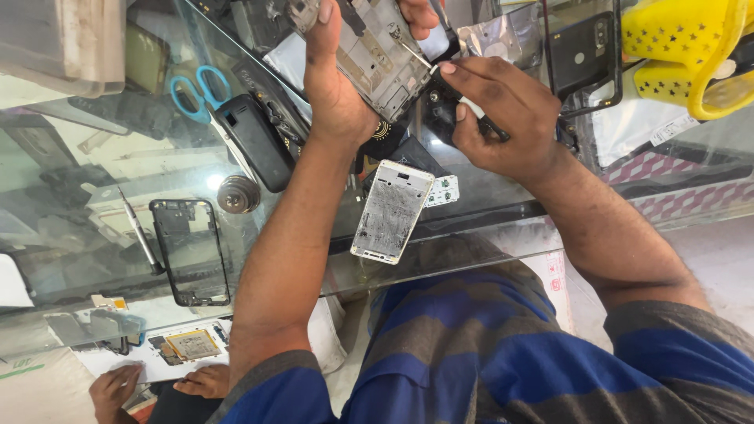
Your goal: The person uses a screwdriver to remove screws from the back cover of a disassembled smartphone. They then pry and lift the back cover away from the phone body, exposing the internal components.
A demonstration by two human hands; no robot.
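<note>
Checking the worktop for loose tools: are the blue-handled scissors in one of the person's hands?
No, the blue-handled scissors lie on the glass counter, away from both hands.

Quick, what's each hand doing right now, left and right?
Left hand: closed around the opened phone frame.
Right hand: closed on a thin screwdriver, its tip on the frame.

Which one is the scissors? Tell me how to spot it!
Start at the glass counter and look toward its far left side, left of the person's left hand. The blue-handled metal scissors lie beside a dark oblong phone. Nothing else nearby has two bright blue finger loops.
</note>
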